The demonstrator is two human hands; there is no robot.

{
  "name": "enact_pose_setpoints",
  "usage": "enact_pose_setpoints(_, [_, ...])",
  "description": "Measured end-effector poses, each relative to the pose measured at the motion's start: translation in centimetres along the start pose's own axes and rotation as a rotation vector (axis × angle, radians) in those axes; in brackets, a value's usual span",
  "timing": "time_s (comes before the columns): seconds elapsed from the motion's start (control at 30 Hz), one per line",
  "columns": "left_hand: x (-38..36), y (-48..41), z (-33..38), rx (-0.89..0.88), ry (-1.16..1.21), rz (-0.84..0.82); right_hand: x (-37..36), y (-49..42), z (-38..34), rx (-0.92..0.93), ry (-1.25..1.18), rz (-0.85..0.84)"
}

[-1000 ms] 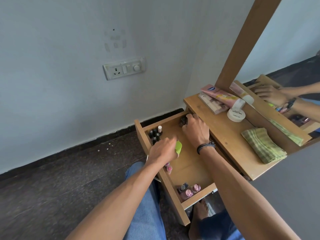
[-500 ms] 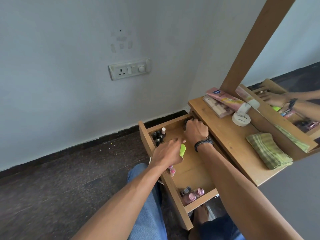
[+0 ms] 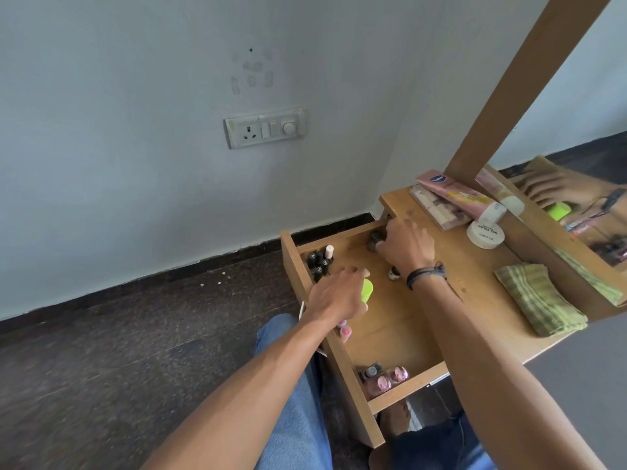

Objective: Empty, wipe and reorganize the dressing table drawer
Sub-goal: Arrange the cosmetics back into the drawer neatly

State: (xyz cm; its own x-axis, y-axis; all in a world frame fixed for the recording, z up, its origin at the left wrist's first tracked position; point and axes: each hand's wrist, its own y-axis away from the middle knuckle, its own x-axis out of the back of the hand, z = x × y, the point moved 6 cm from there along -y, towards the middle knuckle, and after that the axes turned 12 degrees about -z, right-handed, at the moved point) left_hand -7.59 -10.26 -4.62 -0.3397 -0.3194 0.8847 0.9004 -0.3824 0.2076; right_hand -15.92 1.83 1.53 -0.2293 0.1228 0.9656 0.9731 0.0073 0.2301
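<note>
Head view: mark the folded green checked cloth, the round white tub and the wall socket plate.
folded green checked cloth [image 3: 539, 299], head view, middle of its top fold
round white tub [image 3: 485, 235], head view, centre of its lid
wall socket plate [image 3: 265, 128], head view, its centre

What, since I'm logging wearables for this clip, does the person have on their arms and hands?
The left forearm and right forearm are bare, with no sleeves in view. The right hand has a dark cord bracelet at its wrist, made of several strands with loose ends. The left hand shows no bracelet, watch or ring that I can make out. Neither hand is gloved.
</note>
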Motion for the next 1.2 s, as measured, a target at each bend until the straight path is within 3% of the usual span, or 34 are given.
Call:
enact_pose_setpoints(0.17, [-0.2, 0.2, -0.1, -0.021, 0.022, 0.006, 4.1, -1.4, 0.3, -0.007, -0.059, 0.051])
enact_pose_setpoints(0.87, [0.0, 0.3, 0.0, -0.029, 0.007, 0.041, 3.4, -1.8, -3.3, 0.210, 0.493, 0.070])
enact_pose_setpoints(1.07, [0.3, 0.5, 0.1, -0.020, 0.007, 0.047, 4.6, -2.7, -2.1, 0.202, 0.344, 0.042])
enact_pose_setpoints(1.2, [0.3, 0.6, 0.0, -0.004, 0.019, 0.034, 5.5, -3.7, -0.2, 0.160, 0.116, -0.007])
